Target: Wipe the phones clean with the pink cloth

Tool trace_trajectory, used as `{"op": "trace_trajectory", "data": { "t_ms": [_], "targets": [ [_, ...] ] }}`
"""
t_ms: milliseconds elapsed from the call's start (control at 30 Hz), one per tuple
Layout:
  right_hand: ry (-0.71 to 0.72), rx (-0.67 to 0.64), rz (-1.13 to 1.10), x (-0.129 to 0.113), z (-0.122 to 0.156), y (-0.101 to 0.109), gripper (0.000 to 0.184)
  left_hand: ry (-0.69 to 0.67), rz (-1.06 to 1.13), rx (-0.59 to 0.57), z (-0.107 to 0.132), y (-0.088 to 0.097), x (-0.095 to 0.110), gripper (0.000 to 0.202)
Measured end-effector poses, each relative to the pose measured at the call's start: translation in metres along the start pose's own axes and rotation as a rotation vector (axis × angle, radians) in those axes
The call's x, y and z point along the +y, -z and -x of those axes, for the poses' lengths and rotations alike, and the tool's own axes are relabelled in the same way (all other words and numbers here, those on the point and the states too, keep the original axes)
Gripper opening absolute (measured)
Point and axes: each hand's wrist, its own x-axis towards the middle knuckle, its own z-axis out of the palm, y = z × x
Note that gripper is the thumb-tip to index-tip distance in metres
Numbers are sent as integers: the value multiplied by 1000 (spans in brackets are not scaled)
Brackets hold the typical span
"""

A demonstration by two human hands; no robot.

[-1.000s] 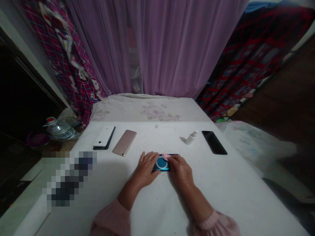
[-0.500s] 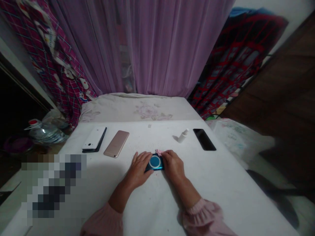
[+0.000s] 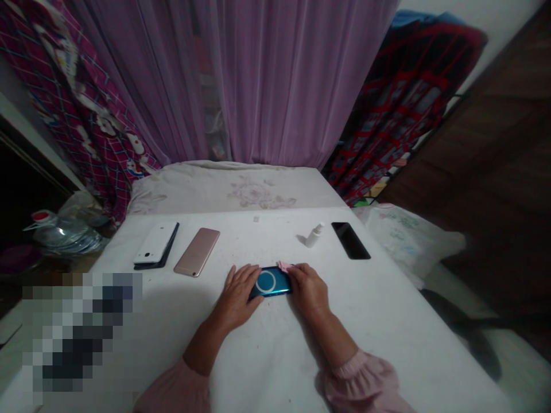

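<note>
A shiny blue phone (image 3: 280, 284) with a white ring on its back lies on the white-covered table in front of me. Gripping its left end is my left hand (image 3: 239, 292), fingers along the far edge and thumb at the near edge. My right hand (image 3: 310, 291) pinches a small pink cloth (image 3: 284, 266) at the phone's far right edge. The right end of the phone is hidden under that hand.
Left of my hands lie a rose-gold phone (image 3: 197, 252) and a white phone (image 3: 154, 244) on a dark one. A small white spray bottle (image 3: 315, 235) and a black phone (image 3: 350, 241) are at the right. A large water bottle (image 3: 64, 234) stands beyond the table's left side.
My right hand has slid slightly right with the pink cloth along the phone, showing more of its blue back. The left hand keeps its hold; the whole view has shifted a little.
</note>
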Motion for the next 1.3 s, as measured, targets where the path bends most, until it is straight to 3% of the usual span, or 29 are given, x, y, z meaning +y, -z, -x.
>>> {"op": "trace_trajectory", "data": {
  "t_ms": [133,400,733,933,1200,1300],
  "targets": [
    [-86,24,10,7,-16,3,23,-7,-5,4,0,0,-1,60],
    [11,68,-101,12,36,4,30,-9,-8,0,0,-1,-2,59],
    [-187,-54,-38,10,-32,1,25,-19,-7,-18,0,0,-3,59],
    [-123,-61,-6,15,-27,9,25,29,8,123,2,-3,-1,56],
    [146,-135,28,-33,-41,0,22,41,62,152,-1,6,4,54],
    [144,-154,8,-29,-41,1,22,35,65,154,-1,7,5,54]
  ]
}}
